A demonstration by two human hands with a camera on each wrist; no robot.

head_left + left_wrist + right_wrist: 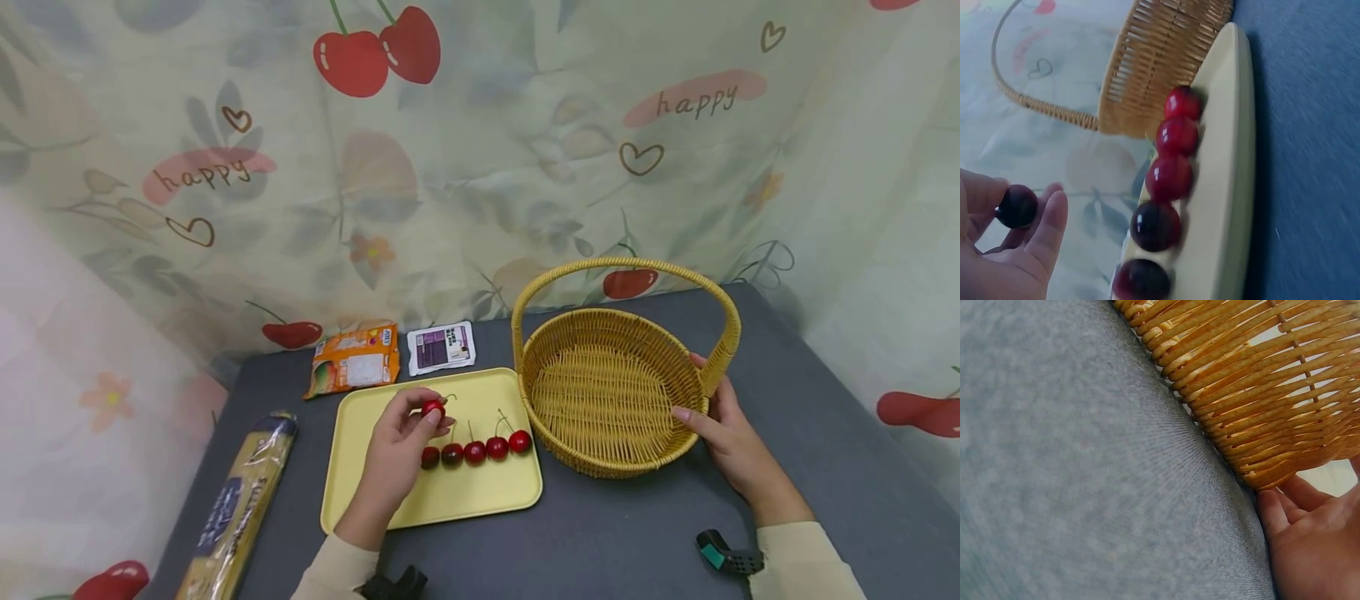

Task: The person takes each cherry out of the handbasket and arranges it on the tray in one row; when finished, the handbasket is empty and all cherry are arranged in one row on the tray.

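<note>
My left hand [399, 442] pinches a dark red cherry [432, 408] between thumb and fingers, raised above the yellow tray [360, 500]. Below it on the tray, several cherries [475, 452] lie in a row, most with stems up. The left wrist view shows the held cherry [1017, 206] apart from that row. To the right stands a woven basket [607, 400] with a tall arched handle, nothing inside. My right hand [731, 442] grips the basket's right side near the handle base, thumb over the rim; its other fingers are partly hidden behind the wicker.
An orange packet [360, 360] and a small white and purple packet [442, 347] lie behind the tray. A long clear bag of noodles [240, 508] is at the left. Grey cloth [600, 533] covers the table, and a printed curtain [480, 150] hangs behind it.
</note>
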